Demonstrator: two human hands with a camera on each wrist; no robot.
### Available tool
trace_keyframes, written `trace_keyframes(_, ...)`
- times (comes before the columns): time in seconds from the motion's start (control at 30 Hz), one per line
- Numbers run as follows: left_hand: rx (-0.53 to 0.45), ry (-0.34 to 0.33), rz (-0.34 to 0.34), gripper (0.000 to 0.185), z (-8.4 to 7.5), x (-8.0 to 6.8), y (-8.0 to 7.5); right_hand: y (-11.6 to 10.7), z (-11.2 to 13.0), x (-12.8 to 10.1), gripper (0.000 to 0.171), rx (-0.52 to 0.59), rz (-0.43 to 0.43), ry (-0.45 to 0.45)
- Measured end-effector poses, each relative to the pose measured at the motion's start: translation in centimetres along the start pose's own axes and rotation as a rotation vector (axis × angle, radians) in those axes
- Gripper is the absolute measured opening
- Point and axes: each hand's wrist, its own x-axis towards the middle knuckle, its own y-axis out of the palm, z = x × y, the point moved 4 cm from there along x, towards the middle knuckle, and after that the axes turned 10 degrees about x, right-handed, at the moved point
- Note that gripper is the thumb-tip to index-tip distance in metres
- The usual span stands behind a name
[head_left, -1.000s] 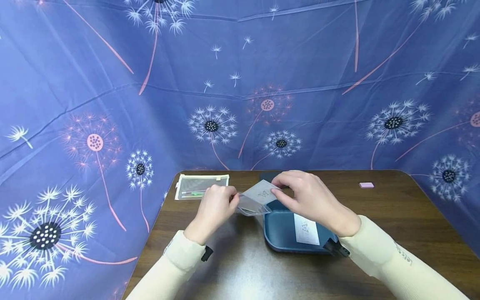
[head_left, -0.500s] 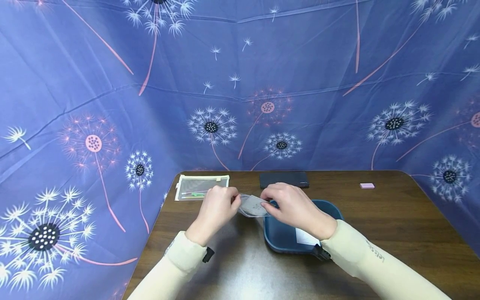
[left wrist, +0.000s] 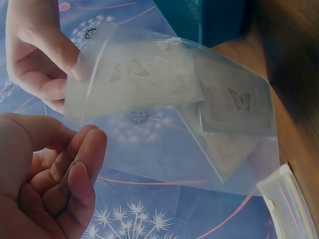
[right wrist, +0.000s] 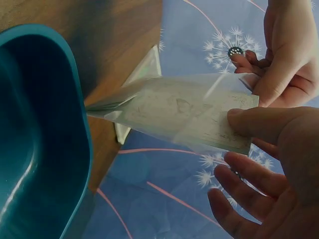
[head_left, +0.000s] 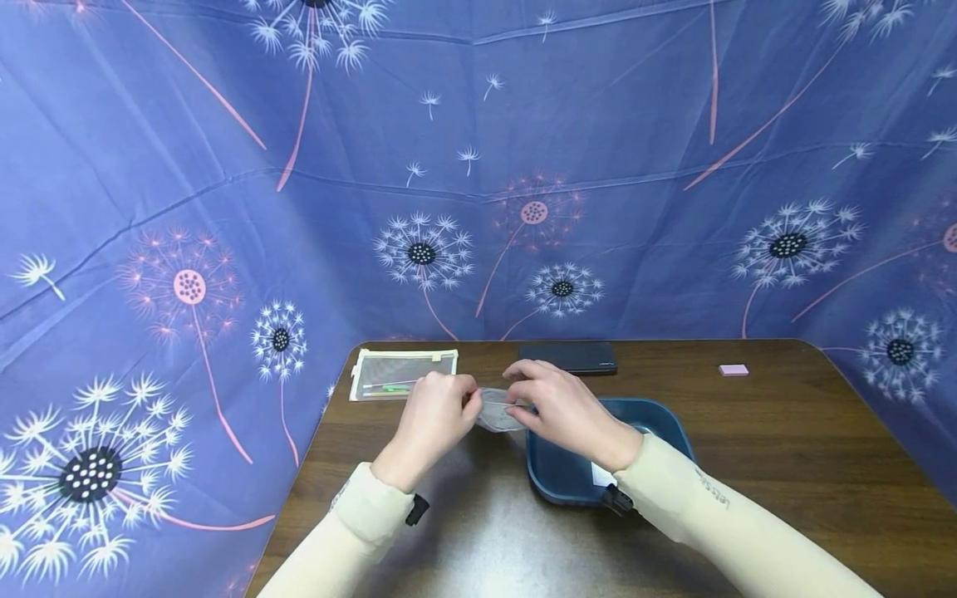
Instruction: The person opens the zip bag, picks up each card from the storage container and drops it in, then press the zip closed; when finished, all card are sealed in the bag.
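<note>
Both hands meet just above the worktop [head_left: 748, 432], left of the blue tray [head_left: 658, 419], with a clear plastic bag [head_left: 497, 411] held between them. The left hand [head_left: 434, 419] pinches one edge of the bag's mouth between thumb and curled fingers [left wrist: 75, 169], seemingly to hold it open. The right hand [head_left: 564, 407] pinches a pale card [right wrist: 199, 117] with a faint butterfly print between thumb and forefinger, its other fingers spread loosely; the card sits partly inside the bag. In the left wrist view, at least one more butterfly card [left wrist: 234, 107] lies deeper in the bag, though how many is hard to make out through the film. In the tray, a white slip [head_left: 601, 475] shows, mostly hidden by the right sleeve. A mesh pouch [head_left: 404, 372], a dark flat case [head_left: 568, 357] and a small pink block [head_left: 733, 370] lie well apart along the far edge
</note>
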Motion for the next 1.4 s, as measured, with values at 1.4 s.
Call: trace_keyframes(1.4, 0.003, -0.006, -0.015, 0.021, 0.11, -0.39, -0.07, 0.27, 0.76, 0.33, 0.009, -0.039, -0.057, -0.071)
